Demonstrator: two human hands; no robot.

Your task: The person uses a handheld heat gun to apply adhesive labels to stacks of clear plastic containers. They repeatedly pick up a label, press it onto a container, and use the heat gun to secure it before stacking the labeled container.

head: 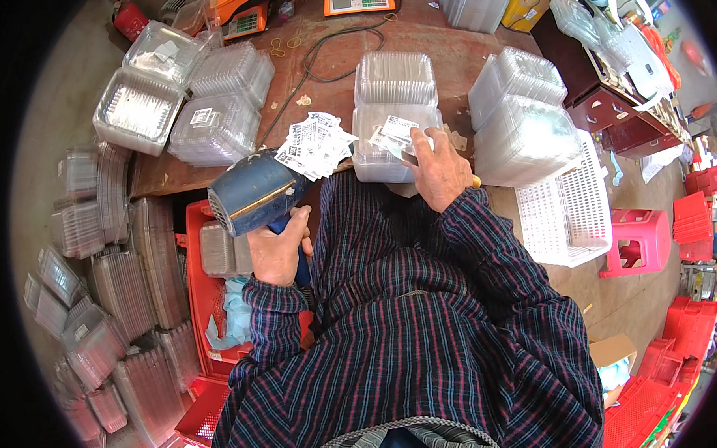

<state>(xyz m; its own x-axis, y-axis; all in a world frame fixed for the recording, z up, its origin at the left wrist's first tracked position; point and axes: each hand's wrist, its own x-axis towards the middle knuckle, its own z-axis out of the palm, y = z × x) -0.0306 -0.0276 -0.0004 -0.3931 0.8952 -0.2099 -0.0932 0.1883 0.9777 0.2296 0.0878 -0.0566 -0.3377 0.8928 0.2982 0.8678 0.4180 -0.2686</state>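
Note:
My left hand [279, 247] grips the handle of a dark blue hair dryer [257, 195]. A thick bunch of peeled printed labels [314, 145] covers its nozzle end, which points right towards a stack of clear plastic boxes [383, 170]. My right hand [442, 168] holds a small bladed tool [410, 158], mostly hidden by the fingers; a yellowish handle end shows below the palm. Its blade lies at the top box of that stack. Beside the fingertips, a printed label [400, 126] and other label pieces lie on the box top.
More clear box stacks stand on the wooden table [305, 48] at left and right [524, 138]. A black cable [311, 60] crosses it near orange scales [359, 0]. A white basket [563, 228] and pink stool [637, 241] are right; a red crate [203, 342] is left.

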